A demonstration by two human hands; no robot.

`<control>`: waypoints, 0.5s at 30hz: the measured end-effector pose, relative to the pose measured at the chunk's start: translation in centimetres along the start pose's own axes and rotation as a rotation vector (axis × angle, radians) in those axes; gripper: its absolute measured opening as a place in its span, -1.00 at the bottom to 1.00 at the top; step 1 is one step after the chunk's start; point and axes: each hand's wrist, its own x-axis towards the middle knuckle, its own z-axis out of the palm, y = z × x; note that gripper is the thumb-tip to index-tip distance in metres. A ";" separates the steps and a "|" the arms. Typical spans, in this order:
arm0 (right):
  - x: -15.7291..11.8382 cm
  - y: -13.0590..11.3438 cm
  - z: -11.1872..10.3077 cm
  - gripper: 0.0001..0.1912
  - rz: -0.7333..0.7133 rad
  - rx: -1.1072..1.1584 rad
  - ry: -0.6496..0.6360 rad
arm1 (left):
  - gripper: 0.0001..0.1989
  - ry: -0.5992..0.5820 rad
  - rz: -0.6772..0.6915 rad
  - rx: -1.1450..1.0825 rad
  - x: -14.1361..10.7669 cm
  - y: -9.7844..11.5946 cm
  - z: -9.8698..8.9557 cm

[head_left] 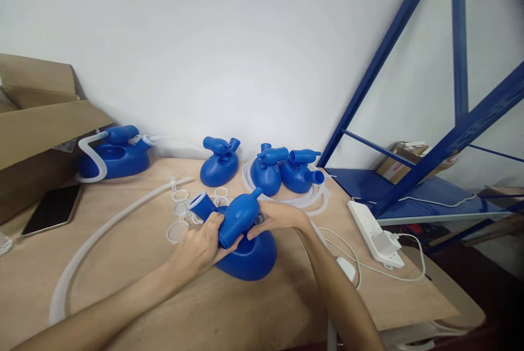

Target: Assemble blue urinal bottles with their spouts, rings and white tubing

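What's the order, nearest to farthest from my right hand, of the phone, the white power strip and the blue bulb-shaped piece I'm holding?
As the head view shows, from your right hand:
1. Blue bulb-shaped piece, right at your hands.
2. White power strip, off to the right.
3. Phone, far over on the left.

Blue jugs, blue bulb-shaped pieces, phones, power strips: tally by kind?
Blue jugs: 5
Blue bulb-shaped pieces: 5
Phones: 1
Power strips: 1
Total: 12
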 end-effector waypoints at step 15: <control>-1.4 -1.0 -1.3 -0.48 0.113 0.037 -0.086 | -0.19 -0.501 -0.477 0.304 0.0 -13.1 -8.9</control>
